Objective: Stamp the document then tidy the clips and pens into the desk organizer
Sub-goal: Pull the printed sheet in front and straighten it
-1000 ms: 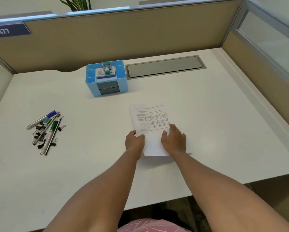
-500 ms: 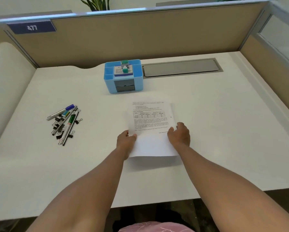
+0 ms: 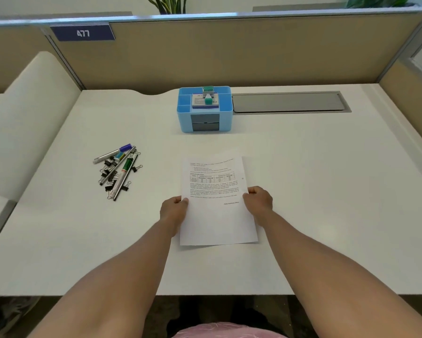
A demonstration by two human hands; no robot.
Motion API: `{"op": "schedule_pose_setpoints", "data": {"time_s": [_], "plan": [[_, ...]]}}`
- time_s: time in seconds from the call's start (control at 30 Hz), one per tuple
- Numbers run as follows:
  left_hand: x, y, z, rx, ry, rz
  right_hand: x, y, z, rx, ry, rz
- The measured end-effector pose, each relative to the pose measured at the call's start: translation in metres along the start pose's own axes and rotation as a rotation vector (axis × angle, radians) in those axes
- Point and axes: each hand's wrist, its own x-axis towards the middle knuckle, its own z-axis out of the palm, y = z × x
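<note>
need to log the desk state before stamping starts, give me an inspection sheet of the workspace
surface: white desk, flat, grey hatch panel set in at the back
job's things: document lying front centre; stamp in the blue organizer; pens and binder clips piled loose to the left
clutter: nothing seen
hands: left hand and right hand each hold a side edge of the document
cables: nothing seen
surroundings: tan partition with plate 477, plants behind

I see my two forearms bare up to the frame edge, no sleeves, watch or rings, and a pink patterned garment [image 3: 229, 331] at the bottom.
</note>
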Motion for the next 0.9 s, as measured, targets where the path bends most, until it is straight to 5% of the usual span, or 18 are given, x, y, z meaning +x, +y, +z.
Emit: {"op": "schedule_pose_setpoints", "data": {"time_s": [0.5,0.9], "plan": [[0.003,-0.007,-0.019,0.261,0.167,0.018,-0.006,-0.001,0.002,-0.273,-0.077,0.032],[0.003,-0.009,-0.030,0.219,0.185,0.022,-0.017,-0.006,0.001,-0.322,-0.066,0.039]]}}
